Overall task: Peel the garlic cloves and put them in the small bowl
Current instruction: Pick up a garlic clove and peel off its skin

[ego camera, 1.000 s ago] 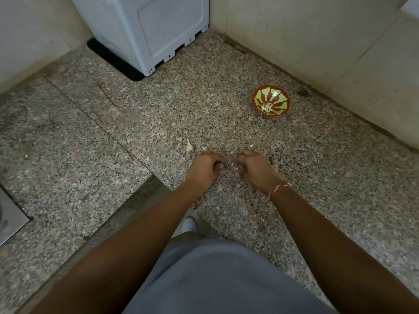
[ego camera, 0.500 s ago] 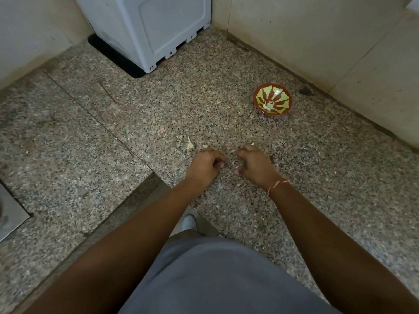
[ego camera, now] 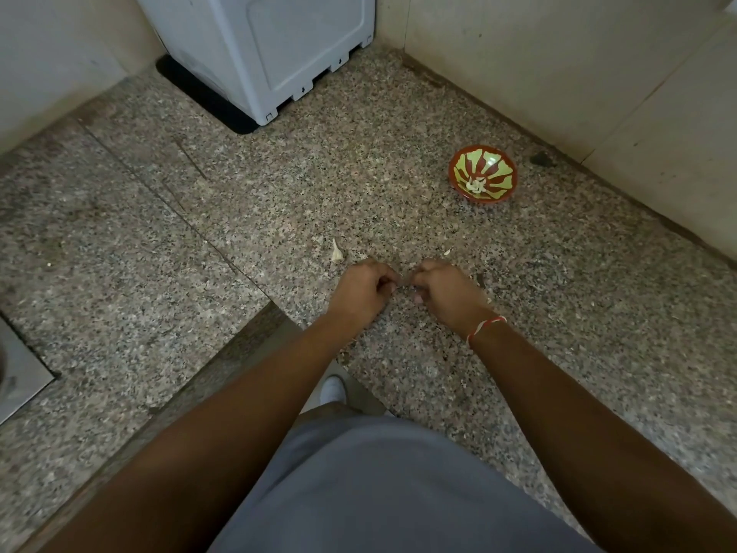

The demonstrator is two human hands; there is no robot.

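Speckled granite bench (ego camera: 399, 185) under both hands. Left hand (ego camera: 361, 291) and right hand (ego camera: 448, 291) meet fingertip to fingertip, fingers curled, pinching something too small to make out between them. One garlic clove (ego camera: 337, 253) lies just beyond the left hand. Small bowl (ego camera: 483, 174), red and green, sits well beyond the right hand, peeled cloves (ego camera: 476, 186) inside. Red thread (ego camera: 484, 327) on right wrist.

Item pinched between left hand (ego camera: 361, 291) and right hand (ego camera: 446, 291): hidden by curled fingertips, too small to identify. Pale contents of small bowl (ego camera: 483, 174), up and right of the grip: count indistinct. Grey appliance (ego camera: 271, 45) and metal plate (ego camera: 18, 377): cut by frame edges.
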